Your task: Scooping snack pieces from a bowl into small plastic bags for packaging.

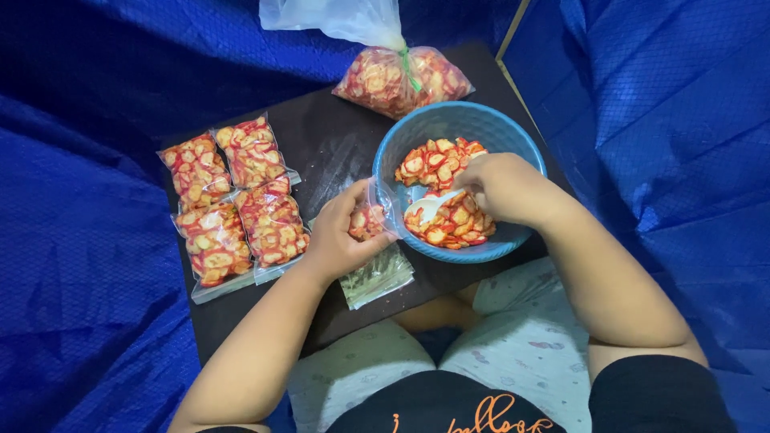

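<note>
Head view of a seated person at a low dark tabletop (321, 144) ringed by blue tarpaulin (96, 281). The left hand (341, 236) has its grip closed round a small clear plastic pouch (370, 218), partly filled with red-and-yellow sliced chips, held upright just left of a round blue plastic bowl (481, 124). The right hand (501, 184) reaches into the bowl, its grip closed on the handle of a white plastic spoon (425, 208), whose scoop lies among the loose chips (441, 160) near the bowl's left wall.

Four filled clear pouches (233, 192) lie flat in a block at the left of the tabletop. A larger clear bag of chips, tied at the neck with a green band (401, 76), sits at the far edge. A flat stack of empty clear pouches (377, 277) lies on the tabletop near the person, below the left hand.

Handling, as judged: the pouch is light, thin and limp, and its film looks slippery, so it is best pinched near the mouth, with fingers spread to keep it open, rather than squeezed round the middle. The chips appear dry, brittle and easily crushed; the spoon is stiff and light, taken by its handle.
</note>
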